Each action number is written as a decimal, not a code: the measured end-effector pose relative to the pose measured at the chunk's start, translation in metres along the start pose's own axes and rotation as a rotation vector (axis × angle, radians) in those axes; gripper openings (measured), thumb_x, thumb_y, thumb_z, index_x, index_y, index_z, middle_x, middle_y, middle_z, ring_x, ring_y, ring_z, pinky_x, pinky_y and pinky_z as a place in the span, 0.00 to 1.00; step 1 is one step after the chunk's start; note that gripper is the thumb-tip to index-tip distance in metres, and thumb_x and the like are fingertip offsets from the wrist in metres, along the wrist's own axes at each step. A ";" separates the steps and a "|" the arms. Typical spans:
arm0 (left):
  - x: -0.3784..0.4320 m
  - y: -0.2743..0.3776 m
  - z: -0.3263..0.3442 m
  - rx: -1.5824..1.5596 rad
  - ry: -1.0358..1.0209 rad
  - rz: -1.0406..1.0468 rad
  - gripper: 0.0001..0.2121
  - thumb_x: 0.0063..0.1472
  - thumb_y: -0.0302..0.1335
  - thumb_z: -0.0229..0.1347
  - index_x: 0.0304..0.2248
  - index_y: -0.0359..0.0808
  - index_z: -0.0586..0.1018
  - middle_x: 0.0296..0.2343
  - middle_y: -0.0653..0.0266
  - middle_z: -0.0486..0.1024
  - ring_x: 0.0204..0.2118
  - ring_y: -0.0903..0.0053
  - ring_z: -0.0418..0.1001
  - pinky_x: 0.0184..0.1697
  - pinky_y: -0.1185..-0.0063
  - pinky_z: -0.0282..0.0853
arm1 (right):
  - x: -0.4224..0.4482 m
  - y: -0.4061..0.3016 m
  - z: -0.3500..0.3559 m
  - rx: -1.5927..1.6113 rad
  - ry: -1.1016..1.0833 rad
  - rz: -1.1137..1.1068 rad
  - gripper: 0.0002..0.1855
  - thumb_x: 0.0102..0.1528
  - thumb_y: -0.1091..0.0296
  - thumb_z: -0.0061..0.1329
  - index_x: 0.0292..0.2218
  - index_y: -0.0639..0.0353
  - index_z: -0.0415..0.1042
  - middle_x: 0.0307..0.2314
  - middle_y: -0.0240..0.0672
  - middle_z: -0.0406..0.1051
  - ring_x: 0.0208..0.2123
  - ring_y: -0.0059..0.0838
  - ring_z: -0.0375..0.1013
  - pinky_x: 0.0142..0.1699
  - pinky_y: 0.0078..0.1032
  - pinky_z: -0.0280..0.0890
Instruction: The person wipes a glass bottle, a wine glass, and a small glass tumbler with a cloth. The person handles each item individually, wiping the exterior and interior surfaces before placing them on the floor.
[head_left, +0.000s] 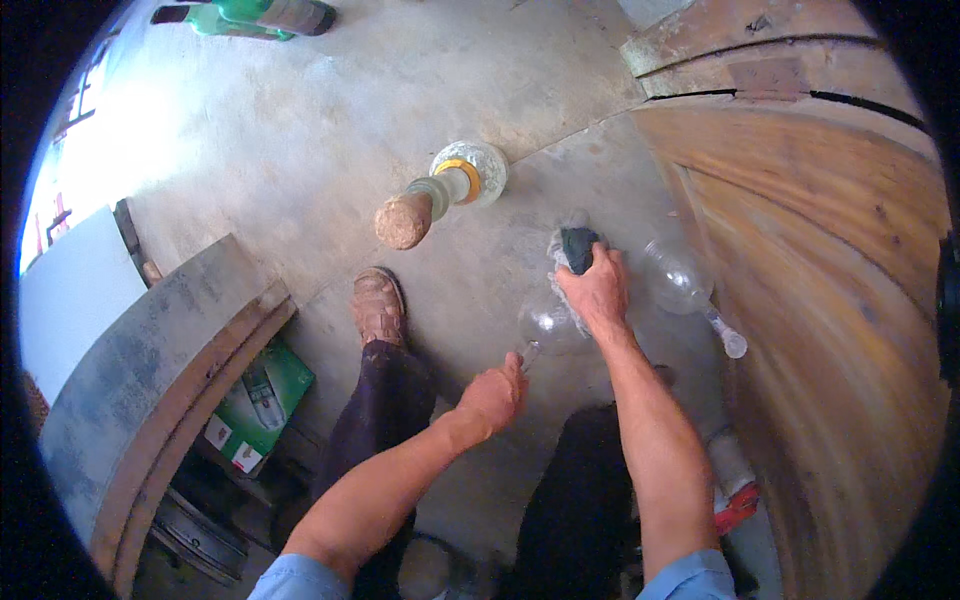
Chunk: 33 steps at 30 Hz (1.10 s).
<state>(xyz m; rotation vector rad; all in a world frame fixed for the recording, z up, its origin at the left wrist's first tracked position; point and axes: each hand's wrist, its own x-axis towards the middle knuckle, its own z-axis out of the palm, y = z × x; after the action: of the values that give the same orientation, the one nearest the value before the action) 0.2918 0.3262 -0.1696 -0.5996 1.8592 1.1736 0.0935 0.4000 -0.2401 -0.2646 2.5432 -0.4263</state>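
Observation:
My left hand (493, 397) grips the thin neck of a clear round glass flask (546, 324), low over the concrete floor. My right hand (602, 281) presses a dark green pad (578, 249) and a pale grey cloth (558, 259) near the flask's far side. The cloth partly covers the glass, so I cannot tell how much of it the pad touches. Just right of that hand lies a second clear glass flask (673, 276), its narrow neck ending in a glass stopper (734, 345).
Ahead stands a tall glass bottle (480, 169) with a cork (403, 221). Green bottles (277, 15) are at the far left. A wooden cabinet (810, 247) borders my right. On my left, a bench (172, 322) stands over a green box (262, 405). My shoe (379, 304) is beside it.

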 end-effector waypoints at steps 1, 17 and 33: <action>-0.004 0.003 -0.005 -0.005 -0.055 -0.063 0.16 0.61 0.29 0.47 0.45 0.30 0.63 0.25 0.41 0.74 0.29 0.45 0.73 0.34 0.56 0.69 | -0.010 -0.008 -0.003 -0.011 0.009 -0.095 0.24 0.37 0.60 0.59 0.36 0.58 0.71 0.34 0.45 0.66 0.36 0.50 0.67 0.41 0.43 0.64; 0.003 0.028 -0.004 -1.204 -0.416 -0.490 0.10 0.59 0.26 0.50 0.40 0.34 0.71 0.20 0.70 0.66 0.17 0.83 0.62 0.17 0.80 0.62 | -0.088 0.010 -0.021 0.127 -0.079 -0.454 0.22 0.37 0.61 0.62 0.34 0.59 0.71 0.34 0.43 0.66 0.38 0.49 0.66 0.42 0.44 0.63; -0.001 0.042 0.006 0.059 -0.053 -0.055 0.16 0.61 0.30 0.44 0.43 0.25 0.65 0.29 0.36 0.75 0.33 0.44 0.74 0.39 0.56 0.69 | -0.097 -0.019 -0.060 0.136 -0.080 -0.419 0.25 0.38 0.66 0.61 0.40 0.57 0.72 0.34 0.42 0.65 0.38 0.48 0.66 0.43 0.40 0.64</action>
<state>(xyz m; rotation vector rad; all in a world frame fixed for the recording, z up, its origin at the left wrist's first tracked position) 0.2635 0.3504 -0.1493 -0.5777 1.8150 1.0858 0.1432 0.4238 -0.1385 -0.7522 2.3618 -0.7274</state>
